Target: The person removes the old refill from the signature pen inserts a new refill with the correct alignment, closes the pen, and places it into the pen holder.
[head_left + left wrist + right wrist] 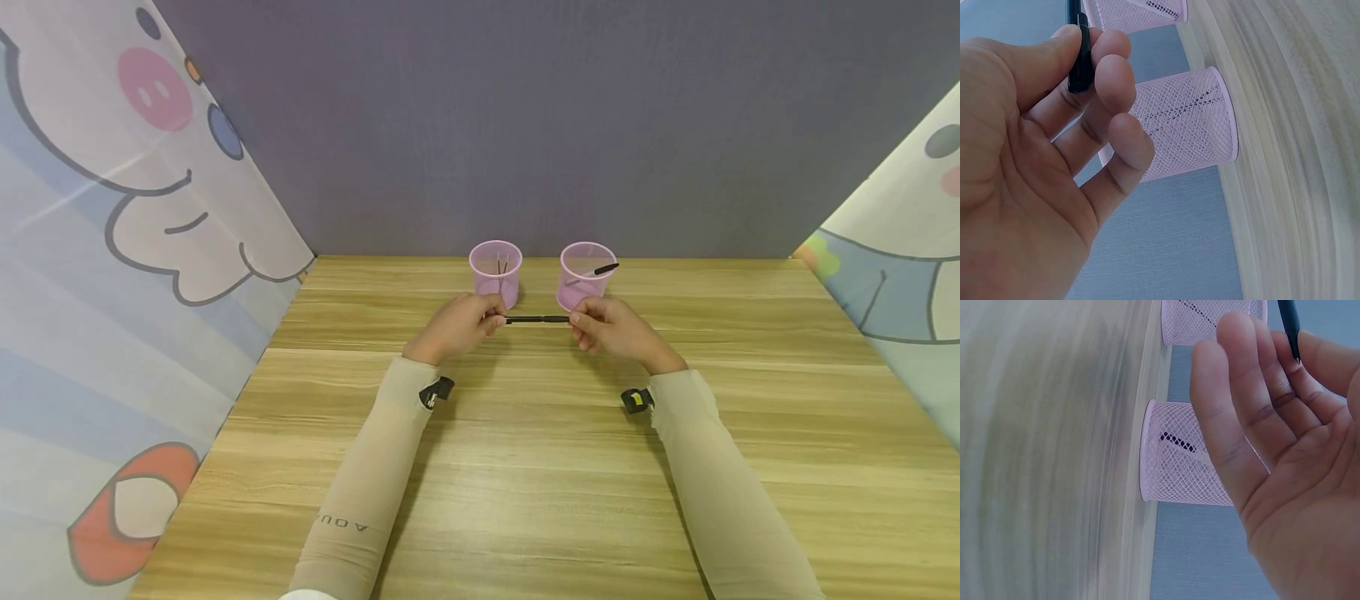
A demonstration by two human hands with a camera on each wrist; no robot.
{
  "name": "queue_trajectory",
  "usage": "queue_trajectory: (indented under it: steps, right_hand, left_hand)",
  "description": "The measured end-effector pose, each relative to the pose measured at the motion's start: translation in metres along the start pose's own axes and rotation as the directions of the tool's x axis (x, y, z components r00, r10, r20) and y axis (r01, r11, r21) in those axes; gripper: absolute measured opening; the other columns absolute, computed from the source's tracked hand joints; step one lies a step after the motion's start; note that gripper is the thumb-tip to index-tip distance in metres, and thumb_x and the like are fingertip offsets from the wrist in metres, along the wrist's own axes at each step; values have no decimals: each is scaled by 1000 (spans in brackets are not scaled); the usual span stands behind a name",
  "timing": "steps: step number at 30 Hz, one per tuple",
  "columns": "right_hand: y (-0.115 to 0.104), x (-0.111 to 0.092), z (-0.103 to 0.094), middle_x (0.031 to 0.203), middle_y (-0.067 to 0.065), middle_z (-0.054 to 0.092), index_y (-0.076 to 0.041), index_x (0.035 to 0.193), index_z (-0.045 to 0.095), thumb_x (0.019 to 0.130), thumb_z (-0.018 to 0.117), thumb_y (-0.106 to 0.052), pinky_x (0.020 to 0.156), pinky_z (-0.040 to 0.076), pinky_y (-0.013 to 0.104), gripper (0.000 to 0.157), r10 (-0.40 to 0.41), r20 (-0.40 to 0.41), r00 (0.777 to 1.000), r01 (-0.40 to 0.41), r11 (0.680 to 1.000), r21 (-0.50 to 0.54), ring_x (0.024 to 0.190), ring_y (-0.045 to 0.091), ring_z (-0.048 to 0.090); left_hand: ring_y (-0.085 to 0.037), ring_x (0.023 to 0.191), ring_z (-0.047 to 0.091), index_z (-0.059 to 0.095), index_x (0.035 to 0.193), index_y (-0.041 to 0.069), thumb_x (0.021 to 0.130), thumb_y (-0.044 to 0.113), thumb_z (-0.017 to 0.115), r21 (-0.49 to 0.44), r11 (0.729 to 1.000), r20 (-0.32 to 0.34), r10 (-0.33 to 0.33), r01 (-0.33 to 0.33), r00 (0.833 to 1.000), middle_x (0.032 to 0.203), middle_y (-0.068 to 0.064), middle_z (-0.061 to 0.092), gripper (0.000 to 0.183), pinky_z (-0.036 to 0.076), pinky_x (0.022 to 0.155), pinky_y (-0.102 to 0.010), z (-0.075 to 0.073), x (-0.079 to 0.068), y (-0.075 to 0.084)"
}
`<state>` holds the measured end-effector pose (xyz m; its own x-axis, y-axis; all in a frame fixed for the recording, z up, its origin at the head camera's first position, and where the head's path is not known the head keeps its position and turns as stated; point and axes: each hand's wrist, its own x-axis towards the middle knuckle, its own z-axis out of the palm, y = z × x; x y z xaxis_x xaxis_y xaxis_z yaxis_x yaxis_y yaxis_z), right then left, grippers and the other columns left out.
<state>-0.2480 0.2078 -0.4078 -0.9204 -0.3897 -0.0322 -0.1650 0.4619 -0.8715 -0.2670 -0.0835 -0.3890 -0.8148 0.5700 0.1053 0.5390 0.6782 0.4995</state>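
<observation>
A slim black pen [537,319] is held level between both hands, in front of two pink mesh cups. My left hand [463,325] pinches its clip end between thumb and fingers; the left wrist view shows the clip [1084,40] beside the thumb. At the opposite end, my right hand [615,331] pinches the pen near its pointed tip [1298,358], which shows in the right wrist view. The left cup [485,287] holds thin dark sticks. Inside the right cup [568,293], a black-ended pen [606,269] leans over the rim.
Both cups stand at the back of a wood-grain table [525,467], close to a grey wall panel [525,125]. Cartoon-printed curtains [67,350] hang at both sides. Each wrist carries a small black camera [636,401].
</observation>
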Motion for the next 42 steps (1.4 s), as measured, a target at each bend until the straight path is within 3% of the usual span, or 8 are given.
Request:
queue_trajectory:
  steps: [19,42]
  right_hand:
    - [1,-2,0,98,31,63,11,112,58,105,56,-11,69,63,43,23,-4,-23,1000,4,1000,22,73,19,67]
    - [-1,-3,-1,97,30,63,11,112,58,106,55,-11,67,63,41,24,-14,-26,1000,15,1000,19,72,17,66]
  left_hand:
    - [-14,76,65,69,100,11,102,17,63,6,1000,3,13,-13,1000,86,-3,70,9,53,72,-31,-4,-1,1]
    - [-14,77,64,69,102,10,103,19,61,10,1000,9,-4,3,1000,88,-2,70,11,54,73,-32,-5,-2,0]
